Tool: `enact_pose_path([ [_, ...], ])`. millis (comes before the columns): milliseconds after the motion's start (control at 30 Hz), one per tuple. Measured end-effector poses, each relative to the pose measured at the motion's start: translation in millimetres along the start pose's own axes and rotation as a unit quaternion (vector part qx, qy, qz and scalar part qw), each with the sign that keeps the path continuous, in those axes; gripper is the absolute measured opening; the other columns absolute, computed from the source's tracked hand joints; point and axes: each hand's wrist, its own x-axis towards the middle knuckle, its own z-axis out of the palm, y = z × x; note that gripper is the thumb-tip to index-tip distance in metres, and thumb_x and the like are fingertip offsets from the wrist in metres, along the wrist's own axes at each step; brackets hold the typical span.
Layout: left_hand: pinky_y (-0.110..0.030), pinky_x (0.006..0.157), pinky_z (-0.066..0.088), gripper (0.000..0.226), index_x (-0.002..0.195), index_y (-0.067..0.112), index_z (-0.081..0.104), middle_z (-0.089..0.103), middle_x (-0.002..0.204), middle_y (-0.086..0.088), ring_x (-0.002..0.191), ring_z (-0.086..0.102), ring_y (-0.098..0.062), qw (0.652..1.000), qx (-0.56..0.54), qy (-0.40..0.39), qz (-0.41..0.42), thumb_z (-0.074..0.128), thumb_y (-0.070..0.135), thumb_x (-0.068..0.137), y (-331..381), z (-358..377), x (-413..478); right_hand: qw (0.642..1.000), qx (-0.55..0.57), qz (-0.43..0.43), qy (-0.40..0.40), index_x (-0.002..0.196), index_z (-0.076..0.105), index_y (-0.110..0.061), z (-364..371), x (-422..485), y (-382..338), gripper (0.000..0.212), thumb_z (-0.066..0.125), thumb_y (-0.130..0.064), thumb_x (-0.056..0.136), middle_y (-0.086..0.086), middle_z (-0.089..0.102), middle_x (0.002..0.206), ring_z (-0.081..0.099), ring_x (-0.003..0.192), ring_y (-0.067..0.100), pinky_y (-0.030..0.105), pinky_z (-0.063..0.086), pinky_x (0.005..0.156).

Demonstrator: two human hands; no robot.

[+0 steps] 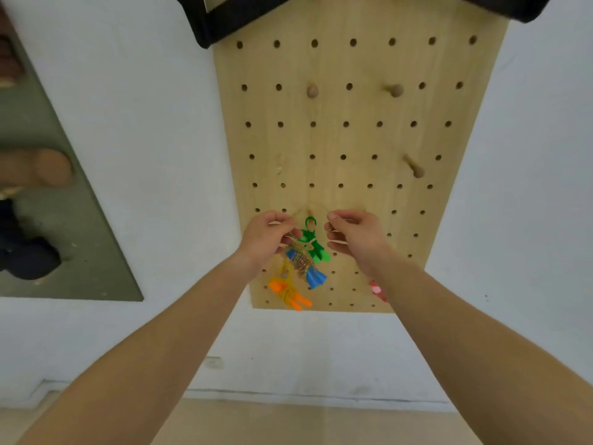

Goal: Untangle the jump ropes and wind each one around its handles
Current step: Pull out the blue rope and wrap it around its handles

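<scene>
Four wound jump ropes low on the pegboard (359, 139): green bundle (313, 242) hanging between the two hands, blue bundle (308, 273) just below it, orange bundle (287, 290) lowest, red bundle (375, 288) half hidden behind the right forearm. Left hand (266, 236) and right hand (356, 234) each pinching a thin pale cord (337, 241) beside the green one, fingers curled tight. Higher up, three wooden pegs (396, 90) sticking out, well apart.

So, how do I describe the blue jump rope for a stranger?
Find the wooden pegboard on the white wall; look near its lower edge, by the left hand. The blue jump rope is between the green bundle above and the orange bundle below; only its handles are blue.
</scene>
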Motion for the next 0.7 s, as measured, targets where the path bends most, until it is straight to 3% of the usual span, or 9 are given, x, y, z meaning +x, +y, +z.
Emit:
enact_pose_path([
  [167, -0.025, 0.063, 0.047, 0.007, 0.096, 0.016, 0.067, 0.077, 0.083, 0.001, 0.066, 0.060, -0.010, 0.997, -0.027, 0.069, 0.010, 0.065, 0.023, 0.095, 26, -18, 41, 1.000, 0.000, -0.014, -0.027, 0.102, 0.068, -0.007, 20, 47, -33, 0.011, 0.066, -0.016, 0.096, 0.006, 0.070, 0.081, 0.061, 0.064, 0.014, 0.033, 0.061, 0.069],
  [467, -0.018, 0.052, 0.049, 0.004, 0.093, 0.015, 0.069, 0.074, 0.083, -0.002, 0.063, 0.059, -0.012, 0.986, -0.027, 0.161, 0.017, 0.067, 0.020, 0.093, 28, -36, 123, 0.999, -0.014, -0.005, -0.041, 0.101, 0.066, -0.011, 62, 137, -40, 0.008, 0.060, -0.010, 0.096, 0.004, 0.064, 0.077, 0.060, 0.070, 0.015, 0.034, 0.062, 0.074],
  [700, -0.035, 0.076, 0.056, 0.005, 0.090, 0.022, 0.068, 0.073, 0.093, -0.005, 0.075, 0.064, -0.021, 0.977, 0.032, 0.211, 0.006, 0.069, 0.027, 0.087, -1, -35, 189, 0.999, -0.033, 0.000, -0.026, 0.105, 0.065, -0.011, 84, 189, -25, 0.011, 0.060, -0.010, 0.096, 0.004, 0.064, 0.079, 0.059, 0.068, 0.013, 0.034, 0.061, 0.077],
])
